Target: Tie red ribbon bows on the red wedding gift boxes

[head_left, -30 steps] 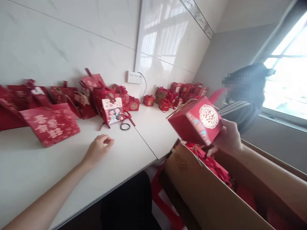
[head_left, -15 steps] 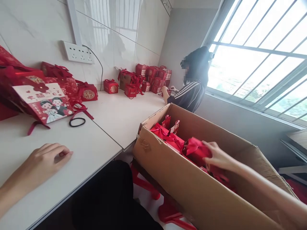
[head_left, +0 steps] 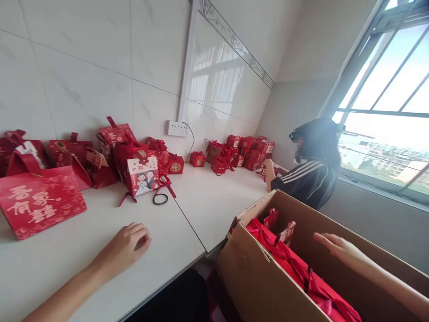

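My left hand (head_left: pixel 129 246) rests on the white tabletop with its fingers curled in and nothing in them. Beyond it lie a black hair tie (head_left: pixel 160 199) and a white-fronted gift box (head_left: pixel 143 175) printed with a bridal couple. My right hand (head_left: pixel 338 246) hovers inside the large cardboard box (head_left: pixel 264 277), its fingers stretched out and holding nothing. Below and left of that hand, red gift boxes with ribbons (head_left: pixel 295 264) fill a row along the carton's near side. A small patterned box (head_left: pixel 287 233) stands behind this row.
Red gift boxes with handles, one large one (head_left: pixel 42 201) in front, stand at the table's left. More small red boxes (head_left: pixel 254 152) are stacked by the wall. A co-worker in a striped sleeve (head_left: pixel 303 174) handles a red box there. A wall socket (head_left: pixel 177 129) has a cable.
My right hand has let go of the red gift box, which now sits in the carton, and has lifted away with fingers extended. The view has swung left; my left hand stays on the table.
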A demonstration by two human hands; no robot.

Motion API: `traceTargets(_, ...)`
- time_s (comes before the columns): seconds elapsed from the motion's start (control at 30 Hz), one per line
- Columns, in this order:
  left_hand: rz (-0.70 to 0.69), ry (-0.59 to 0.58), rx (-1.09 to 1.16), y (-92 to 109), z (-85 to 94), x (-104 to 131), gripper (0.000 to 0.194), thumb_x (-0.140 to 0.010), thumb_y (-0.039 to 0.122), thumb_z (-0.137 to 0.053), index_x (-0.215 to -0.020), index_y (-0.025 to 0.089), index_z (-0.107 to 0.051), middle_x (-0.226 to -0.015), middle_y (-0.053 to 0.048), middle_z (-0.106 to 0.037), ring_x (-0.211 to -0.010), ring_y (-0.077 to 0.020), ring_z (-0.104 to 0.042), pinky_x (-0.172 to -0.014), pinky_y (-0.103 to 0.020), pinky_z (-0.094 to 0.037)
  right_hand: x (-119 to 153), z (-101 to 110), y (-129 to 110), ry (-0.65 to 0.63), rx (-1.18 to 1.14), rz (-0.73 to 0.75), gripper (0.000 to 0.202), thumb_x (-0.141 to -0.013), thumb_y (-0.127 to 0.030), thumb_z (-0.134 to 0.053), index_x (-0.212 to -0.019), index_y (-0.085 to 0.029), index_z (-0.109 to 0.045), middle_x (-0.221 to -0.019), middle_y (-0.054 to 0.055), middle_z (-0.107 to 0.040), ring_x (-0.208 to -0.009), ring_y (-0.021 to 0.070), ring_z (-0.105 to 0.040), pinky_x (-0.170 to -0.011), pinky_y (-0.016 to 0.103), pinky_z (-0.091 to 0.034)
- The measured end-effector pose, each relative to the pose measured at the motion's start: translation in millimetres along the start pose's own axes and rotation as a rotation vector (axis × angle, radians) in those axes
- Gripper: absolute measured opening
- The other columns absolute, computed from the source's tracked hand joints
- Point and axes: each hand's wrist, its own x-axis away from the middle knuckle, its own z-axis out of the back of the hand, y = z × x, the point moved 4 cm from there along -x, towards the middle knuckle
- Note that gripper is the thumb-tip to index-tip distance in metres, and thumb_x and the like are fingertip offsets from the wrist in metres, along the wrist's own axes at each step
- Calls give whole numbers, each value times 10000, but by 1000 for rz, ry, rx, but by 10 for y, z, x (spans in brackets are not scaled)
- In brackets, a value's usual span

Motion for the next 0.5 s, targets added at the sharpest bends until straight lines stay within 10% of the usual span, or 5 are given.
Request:
traceTargets(0.1,1,10,-1,6,1,42,224,-833,252,-428,-637,203,-524,-673,0,-572,-642,-144,-527,-632,-255,-419,-552,-61,-922,21,210,348,418,-783,-485,-351,-790,-209,-665,-923,130,-691,-881,288,-637,-805,374,-469)
traceTargets(0.27,83,-35,15,-16,10,123,233,-859,270,-422,-651,200,-500,-691,-3,-560,-656,-143,-516,-622,-247,-436,-1311,-753,-2251,-35,254,519,260,-823,-321,-455,-844,-168,-665,-956,86,-677,-900,197,-618,-842,279,-438)
traceTargets(0.5,93,-37,26,-33,30,142,168,-826,165,-459,-668,200,-500,-711,1,-575,-672,-130,-527,-597,-214,-449,-2313,-1484,-3039,15,287,490,231,-873,-337,-536,-963,-137,-611,-982,63,-637,-879,163,-605,-809,362,-484)
